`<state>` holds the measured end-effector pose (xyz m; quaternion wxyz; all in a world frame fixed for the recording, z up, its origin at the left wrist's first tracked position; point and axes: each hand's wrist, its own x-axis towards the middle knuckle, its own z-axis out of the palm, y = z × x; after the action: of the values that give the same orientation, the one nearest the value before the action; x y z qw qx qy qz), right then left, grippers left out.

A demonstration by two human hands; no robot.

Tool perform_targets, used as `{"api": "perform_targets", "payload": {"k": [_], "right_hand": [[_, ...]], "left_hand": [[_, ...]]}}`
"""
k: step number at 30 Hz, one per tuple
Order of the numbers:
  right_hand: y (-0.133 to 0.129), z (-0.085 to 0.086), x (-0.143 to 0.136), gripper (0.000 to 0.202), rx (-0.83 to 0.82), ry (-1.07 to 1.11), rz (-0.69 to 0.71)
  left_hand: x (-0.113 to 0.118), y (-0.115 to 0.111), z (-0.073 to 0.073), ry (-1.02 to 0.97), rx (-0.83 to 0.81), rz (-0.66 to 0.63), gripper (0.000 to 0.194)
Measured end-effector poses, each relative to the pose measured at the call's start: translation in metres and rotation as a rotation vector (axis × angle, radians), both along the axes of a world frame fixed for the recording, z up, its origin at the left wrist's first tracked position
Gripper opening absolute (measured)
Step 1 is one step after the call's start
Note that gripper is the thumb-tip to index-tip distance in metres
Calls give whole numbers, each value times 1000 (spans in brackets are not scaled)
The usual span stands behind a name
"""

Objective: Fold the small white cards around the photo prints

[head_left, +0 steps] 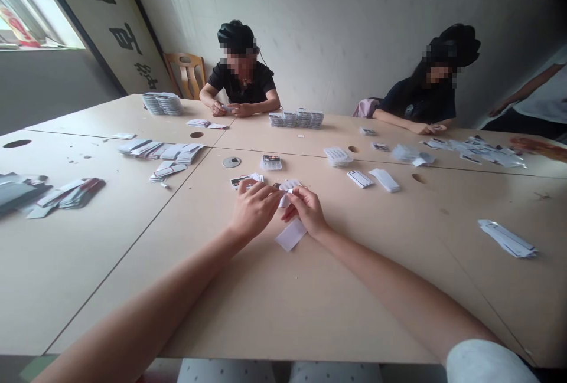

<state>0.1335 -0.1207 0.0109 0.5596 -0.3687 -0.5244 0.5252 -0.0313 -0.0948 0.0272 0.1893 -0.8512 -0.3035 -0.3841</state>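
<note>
My left hand (254,210) and my right hand (309,210) meet above the table, fingertips pinched together on a small white piece (287,192). What kind of thing it is I cannot make out. Just beyond the fingers, partly covered by them, lies a whitish translucent plastic tray (291,183). Beneath my right hand a white rectangular sheet (291,235) rests on the table. Several printed cards (241,181) lie beyond my left hand, close to a small clear box (271,163) with a dark printed label.
Stacks of white cards (159,150) and folded papers (73,195) lie left. To the right are a stack of clear trays (337,157), white strips (507,238) and scattered cards (487,151). Two co-workers (241,85) (420,97) sit opposite; another person (543,97) stands right.
</note>
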Motion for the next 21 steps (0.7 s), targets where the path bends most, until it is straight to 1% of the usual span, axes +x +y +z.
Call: {"api": "perform_targets", "payload": {"k": [2, 8, 12, 15, 18, 21], "right_hand": [[0, 0, 1, 31, -12, -12, -2], [4, -2, 3, 28, -96, 13, 64], [6, -3, 4, 24, -128, 56, 62], [6, -3, 5, 18, -141, 74, 57], [6, -2, 6, 12, -163, 37, 98], [7, -2, 8, 14, -179, -3, 149]], "left_hand": [[0, 0, -1, -1, -14, -8, 18], [-1, -1, 0, 2, -66, -18, 20], [-1, -2, 2, 32, -31, -19, 20], [-1, -1, 1, 34, -4, -18, 20], [-1, 0, 0, 12, -15, -2, 18], [-1, 1, -1, -6, -44, 3, 16]]}}
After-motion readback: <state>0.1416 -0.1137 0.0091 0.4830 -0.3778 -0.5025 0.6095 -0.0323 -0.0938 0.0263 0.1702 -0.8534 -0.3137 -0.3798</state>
